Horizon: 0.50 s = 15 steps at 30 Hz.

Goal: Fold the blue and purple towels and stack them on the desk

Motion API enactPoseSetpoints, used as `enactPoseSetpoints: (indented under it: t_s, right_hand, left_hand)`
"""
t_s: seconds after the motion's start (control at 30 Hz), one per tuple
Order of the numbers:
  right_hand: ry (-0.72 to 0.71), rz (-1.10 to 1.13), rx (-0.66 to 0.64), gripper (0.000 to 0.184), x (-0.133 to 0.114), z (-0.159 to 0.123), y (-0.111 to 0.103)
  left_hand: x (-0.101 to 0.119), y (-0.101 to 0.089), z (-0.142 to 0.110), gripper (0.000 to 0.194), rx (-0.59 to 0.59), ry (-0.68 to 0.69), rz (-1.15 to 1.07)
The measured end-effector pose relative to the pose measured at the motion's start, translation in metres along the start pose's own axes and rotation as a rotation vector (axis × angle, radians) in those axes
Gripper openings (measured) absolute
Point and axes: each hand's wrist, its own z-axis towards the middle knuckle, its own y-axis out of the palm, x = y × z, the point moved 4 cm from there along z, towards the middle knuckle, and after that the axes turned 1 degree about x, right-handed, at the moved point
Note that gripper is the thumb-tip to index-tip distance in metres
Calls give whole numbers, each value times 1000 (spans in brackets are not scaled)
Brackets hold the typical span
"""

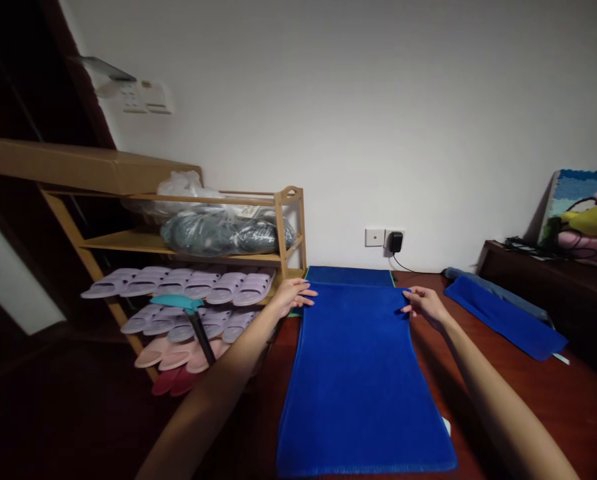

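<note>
A long blue towel (356, 380) is spread flat over the reddish-brown tabletop, its near edge low in the view. My left hand (294, 297) pinches its far left corner, with the other fingers stretched out. At the far right corner my right hand (425, 305) grips the towel between thumb and fingers. Beyond the far edge, against the wall, lies a darker blue folded cloth (351, 275) with green edging. A white tag pokes out from under the towel's right side, near the front.
To the left stands a wooden shoe rack (280, 233) with several slippers (191, 283) and a plastic-wrapped bundle (223, 231). Folded blue cloths (503, 317) lie on the right. A black plug (395, 242) sits in the wall socket. A dark ledge (523, 273) bounds the right side.
</note>
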Motion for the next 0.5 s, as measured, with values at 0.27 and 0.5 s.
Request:
enactPoseSetpoints:
  t_s: [0.27,0.5]
  right_hand:
    - [-44,172,176,35,11,20,12]
    - [-27,76,296,24,30,41,12]
  left_hand:
    - [-9,6,22,20,88,87,-141]
    - [-24,7,46,18,169,96,-141]
